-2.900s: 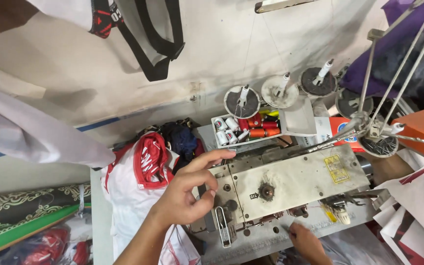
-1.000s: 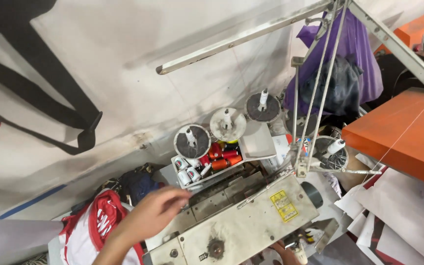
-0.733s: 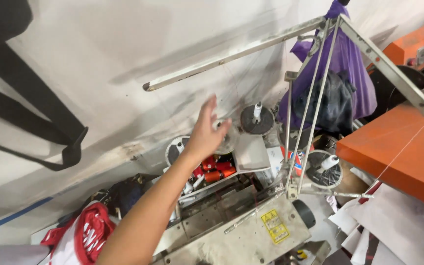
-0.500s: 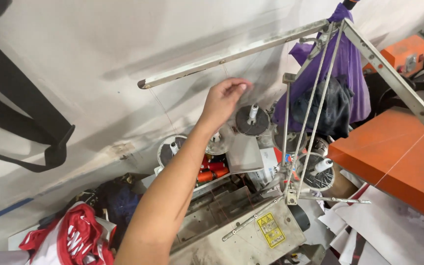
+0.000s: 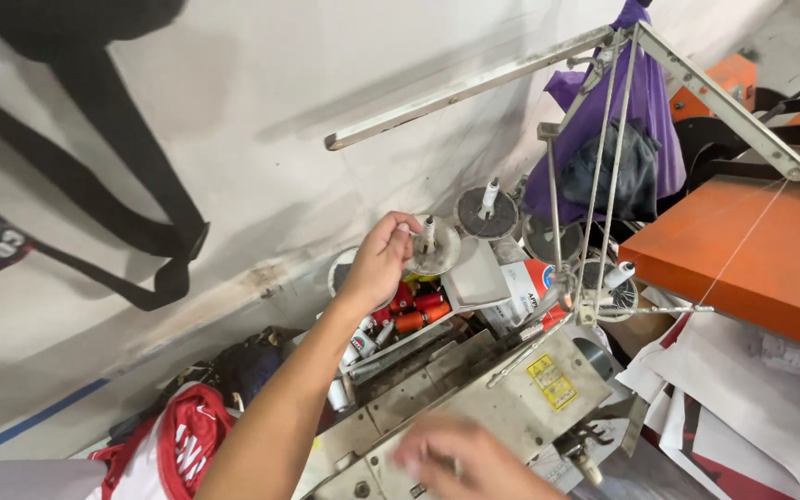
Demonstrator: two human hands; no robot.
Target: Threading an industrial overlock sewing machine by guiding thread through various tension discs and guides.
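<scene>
Standing beside the bench: the biggest item is the overlock sewing machine (image 5: 474, 407), grey and grimy, yellow warning sticker on its top, parked against the white wall (image 5: 261, 139) so the thread stand (image 5: 604, 167) can rise behind it

The stand's slanted top bar sits high above the spool discs, which makes sense: thread has to lift straight up off each cone before running down to the machine. Thin threads hang from that bar

Orange board (image 5: 743, 250) to the right, loose white sheets below it; purple bag (image 5: 645, 120) hooked on the stand, out of the way

Tray of red and orange thread spools (image 5: 409, 310) wedged between machine and discs, within arm's reach for swaps

Spool disc (image 5: 437, 252) with its upright pin is bare, no cone on it, second disc from the left in the row

Left hand (image 5: 380, 261) is up at that disc, fingers curled together at its rim beside the pin; can't tell if they actually pinch anything

Right hand (image 5: 460, 458) hovers low over the machine's front, motion-blurred, grip unreadable
</scene>
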